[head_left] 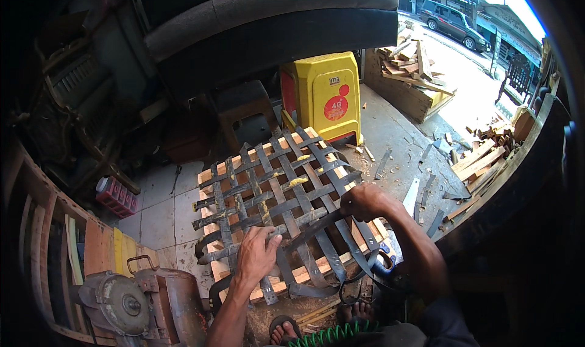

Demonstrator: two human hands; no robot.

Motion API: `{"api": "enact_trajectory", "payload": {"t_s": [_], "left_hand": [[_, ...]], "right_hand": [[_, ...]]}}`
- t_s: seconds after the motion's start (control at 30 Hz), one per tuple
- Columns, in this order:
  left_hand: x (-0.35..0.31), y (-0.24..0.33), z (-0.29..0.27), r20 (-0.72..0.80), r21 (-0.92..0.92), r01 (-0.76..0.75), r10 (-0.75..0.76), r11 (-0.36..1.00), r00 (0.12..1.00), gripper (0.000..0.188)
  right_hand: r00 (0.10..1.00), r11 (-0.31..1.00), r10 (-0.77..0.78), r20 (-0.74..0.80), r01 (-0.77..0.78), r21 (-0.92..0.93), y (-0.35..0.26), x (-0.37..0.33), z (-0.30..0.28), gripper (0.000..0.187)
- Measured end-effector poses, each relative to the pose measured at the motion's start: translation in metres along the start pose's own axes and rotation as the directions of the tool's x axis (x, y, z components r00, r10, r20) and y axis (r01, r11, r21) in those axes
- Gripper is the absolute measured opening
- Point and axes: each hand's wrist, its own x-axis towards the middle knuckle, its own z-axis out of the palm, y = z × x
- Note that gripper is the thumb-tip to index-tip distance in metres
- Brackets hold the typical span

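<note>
In front of me stands a wooden frame (205, 194) with black rubber straps (286, 208) woven across it in a lattice, some smeared with yellow. My right hand (365, 202) is closed in a fist around a dark strap (314, 226) at the frame's right side, and this strap slants down to the left. My left hand (257, 249) lies on the woven straps near the front, thumb apart from the fingers; its fingertips are partly hidden. Loose strap ends (317, 291) hang in loops over the near right corner.
A handsaw (387, 255) with a blue handle is by the frame's right edge. Beyond stand a yellow plastic stool (329, 97) and a dark bench seat (274, 36). Wood offcuts (481, 158) lie right, rubber scraps (426, 188) on the floor, a motor-like machine (125, 304) lower left, a green coiled hose (332, 335) nearest.
</note>
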Motion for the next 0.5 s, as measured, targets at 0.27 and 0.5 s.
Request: {"api": "enact_trajectory", "payload": {"t_s": [0.27,0.5], "left_hand": [[0.049,0.065,0.016,0.258,-0.106,-0.021,0.048,0.994,0.965,0.035],[0.043,0.039,0.049,0.304,0.325,-0.016,-0.088,0.946,0.949,0.036]], "right_hand": [[0.981,0.955,-0.098,-0.17,0.141,0.262,-0.021,-0.012,0.006,0.029],[0.984,0.983,-0.082,0.161,0.053,0.176,-0.011,0.031,0.066,0.023]]}}
